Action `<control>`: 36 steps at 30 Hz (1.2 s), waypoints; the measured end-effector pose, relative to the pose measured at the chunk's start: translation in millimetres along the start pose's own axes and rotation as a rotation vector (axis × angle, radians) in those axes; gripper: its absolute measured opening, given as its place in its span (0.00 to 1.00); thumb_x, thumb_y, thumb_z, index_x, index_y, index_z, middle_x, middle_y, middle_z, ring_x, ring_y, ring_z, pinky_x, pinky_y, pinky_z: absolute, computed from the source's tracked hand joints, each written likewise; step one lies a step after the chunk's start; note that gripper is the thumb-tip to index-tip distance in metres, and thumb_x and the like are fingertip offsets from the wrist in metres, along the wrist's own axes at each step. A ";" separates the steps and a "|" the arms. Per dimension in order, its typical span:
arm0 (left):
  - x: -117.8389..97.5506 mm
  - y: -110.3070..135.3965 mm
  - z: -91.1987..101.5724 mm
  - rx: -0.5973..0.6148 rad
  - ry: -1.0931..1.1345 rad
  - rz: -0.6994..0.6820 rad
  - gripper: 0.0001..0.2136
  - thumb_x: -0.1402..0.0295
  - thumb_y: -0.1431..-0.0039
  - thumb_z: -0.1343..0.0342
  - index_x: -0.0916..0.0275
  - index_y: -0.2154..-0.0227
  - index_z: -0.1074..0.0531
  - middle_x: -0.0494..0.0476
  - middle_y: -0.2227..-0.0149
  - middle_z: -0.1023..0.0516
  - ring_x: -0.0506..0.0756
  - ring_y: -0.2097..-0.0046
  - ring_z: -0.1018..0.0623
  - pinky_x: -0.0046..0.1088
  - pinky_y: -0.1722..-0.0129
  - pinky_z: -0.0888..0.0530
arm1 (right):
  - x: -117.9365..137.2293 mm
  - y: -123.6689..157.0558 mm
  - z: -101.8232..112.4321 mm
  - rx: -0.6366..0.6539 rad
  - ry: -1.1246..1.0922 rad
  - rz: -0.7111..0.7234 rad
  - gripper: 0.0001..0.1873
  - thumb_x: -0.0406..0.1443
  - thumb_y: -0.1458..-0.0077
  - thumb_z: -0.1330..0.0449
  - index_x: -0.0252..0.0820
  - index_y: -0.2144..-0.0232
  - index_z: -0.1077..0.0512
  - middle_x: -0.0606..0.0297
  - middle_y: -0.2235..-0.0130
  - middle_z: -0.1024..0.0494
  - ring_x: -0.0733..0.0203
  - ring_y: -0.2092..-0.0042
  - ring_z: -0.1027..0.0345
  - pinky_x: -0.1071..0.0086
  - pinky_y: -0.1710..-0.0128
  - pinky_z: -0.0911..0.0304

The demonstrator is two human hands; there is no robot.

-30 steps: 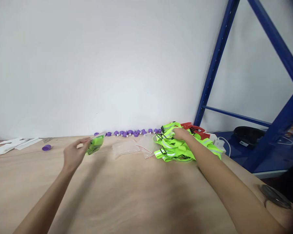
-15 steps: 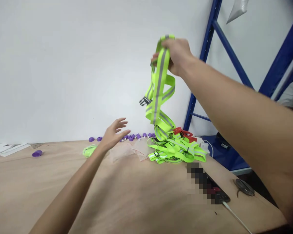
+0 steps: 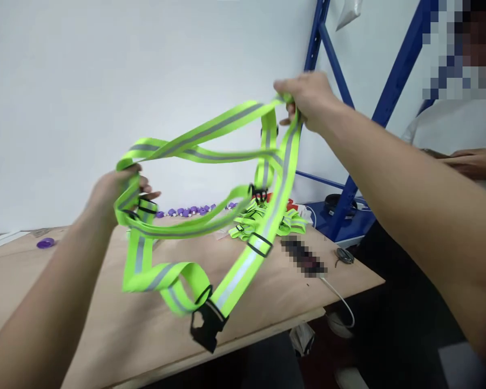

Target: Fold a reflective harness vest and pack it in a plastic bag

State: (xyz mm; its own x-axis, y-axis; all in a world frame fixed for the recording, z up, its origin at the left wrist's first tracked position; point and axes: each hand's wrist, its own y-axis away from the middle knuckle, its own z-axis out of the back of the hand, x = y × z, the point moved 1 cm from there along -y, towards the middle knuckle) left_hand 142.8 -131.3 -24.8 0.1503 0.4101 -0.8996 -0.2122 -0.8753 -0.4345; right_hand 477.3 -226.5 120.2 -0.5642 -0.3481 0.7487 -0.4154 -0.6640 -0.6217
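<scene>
While both the left hand [image 3: 119, 189] and right hand [image 3: 308, 100] grip it, the neon-yellow reflective strap harness [image 3: 210, 216] hangs looped, grey-striped.

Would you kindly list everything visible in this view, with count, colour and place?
Reflective webbing harness: one, neon yellow-green with grey stripe, stretched in the air between both hands.
Plastic buckle: one, black, at the harness's lowest end.
Pile of similar straps: one heap, neon yellow-green, far side of table.
Small round caps: a row, purple, along the wall.
Wooden table: one, light brown, below.
Metal shelf frame: one, blue, right.
Cable: one, white, table's right edge.
Another person's shirt: white, far right.
Left hand: grips harness.
Right hand: grips harness, raised.
</scene>
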 end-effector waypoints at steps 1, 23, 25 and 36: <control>-6.8 -1.9 10.1 -0.032 0.002 0.011 0.05 0.67 0.44 0.43 0.60 0.70 0.34 0.48 0.80 0.35 0.52 0.77 0.30 0.34 0.71 0.24 | -14.0 6.4 7.5 0.051 -0.035 -0.092 0.13 0.35 0.38 0.39 0.44 0.72 0.39 0.76 0.82 0.47 0.71 0.80 0.53 0.76 0.81 0.47; -43.2 7.1 75.1 0.236 -0.820 0.163 0.19 0.55 0.54 0.33 0.59 0.62 0.25 0.53 0.75 0.24 0.53 0.75 0.28 0.24 0.80 0.33 | -130.0 32.3 26.1 0.812 0.089 -0.693 0.11 0.39 0.52 0.36 0.40 0.66 0.24 0.58 0.69 0.20 0.57 0.71 0.26 0.68 0.70 0.26; -21.2 13.3 75.8 0.381 -0.551 0.340 0.18 0.57 0.56 0.31 0.59 0.63 0.25 0.50 0.81 0.31 0.49 0.82 0.35 0.22 0.86 0.38 | -152.3 44.3 9.8 0.780 0.110 -0.684 0.11 0.42 0.50 0.36 0.40 0.68 0.25 0.60 0.74 0.23 0.58 0.75 0.28 0.68 0.73 0.28; -7.6 13.7 -23.1 0.197 0.269 0.030 0.20 0.68 0.47 0.35 0.61 0.52 0.32 0.60 0.59 0.19 0.57 0.61 0.18 0.30 0.64 0.21 | -159.7 75.3 -80.6 0.479 0.342 -0.308 0.23 0.52 0.39 0.43 0.39 0.55 0.29 0.47 0.51 0.22 0.47 0.51 0.26 0.61 0.54 0.31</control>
State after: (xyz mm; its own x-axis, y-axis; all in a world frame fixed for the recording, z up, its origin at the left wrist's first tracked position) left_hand 161.1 -152.3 -22.8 0.3848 0.2798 -0.8796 -0.3989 -0.8089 -0.4319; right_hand 478.6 -167.6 -64.7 -0.6978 0.0823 0.7115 -0.2758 -0.9477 -0.1608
